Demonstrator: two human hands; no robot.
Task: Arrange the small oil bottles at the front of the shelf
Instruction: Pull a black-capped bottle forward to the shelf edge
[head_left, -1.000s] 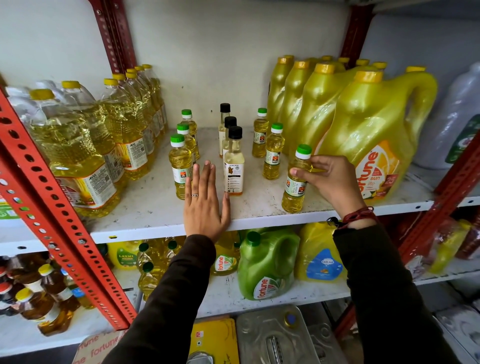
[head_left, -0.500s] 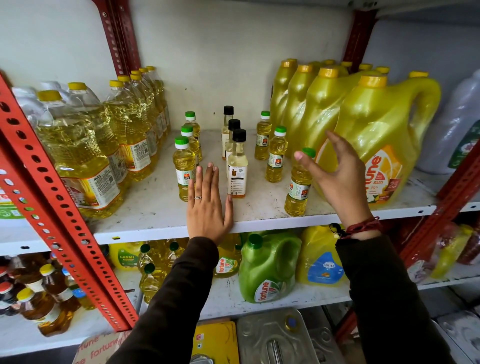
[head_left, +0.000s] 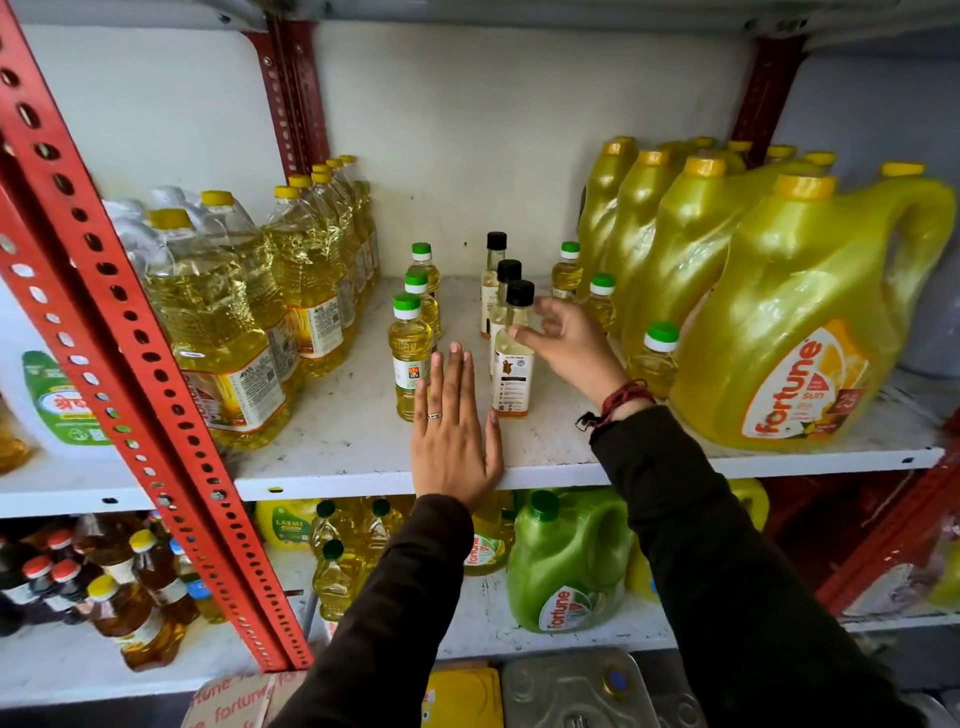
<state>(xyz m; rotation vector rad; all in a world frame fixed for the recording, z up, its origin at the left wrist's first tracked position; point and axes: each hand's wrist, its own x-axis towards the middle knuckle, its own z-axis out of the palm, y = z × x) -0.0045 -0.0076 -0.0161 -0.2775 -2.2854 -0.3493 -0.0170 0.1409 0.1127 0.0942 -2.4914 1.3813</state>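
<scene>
Left hand (head_left: 453, 441) flat, palm down on the white shelf (head_left: 332, 447) near its front edge, fingers straight and together, holding nothing. A ring shows on one finger. Its fingertips sit just beside the base of the front green-capped small oil bottle (head_left: 409, 358); can't tell if they touch.

Right hand (head_left: 569, 340) reaches in from the right, fingers spread and curled, thumb and forefinger at the shoulder of the front black-capped bottle (head_left: 514, 358). Contact looks light, not closed around it. Red thread bracelet (head_left: 621, 400) on that wrist, dark sleeves on both arms.

Small bottles stand upright in three rows running front to back on the middle of the shelf:
- left row: green caps, three bottles
- centre row: black caps, three bottles, pale oil, label on the front one
- right row: green caps, the front one (head_left: 657, 358) nearest the big jug, two more behind it, partly hidden by the right hand

Left of them: large clear oil bottles with yellow caps (head_left: 223, 332). Right: yellow Fortune jugs (head_left: 810, 322). Red perforated upright (head_left: 130, 322) crosses the left foreground. Lower shelf holds a green Fortune jug (head_left: 569, 566) and more bottles.
</scene>
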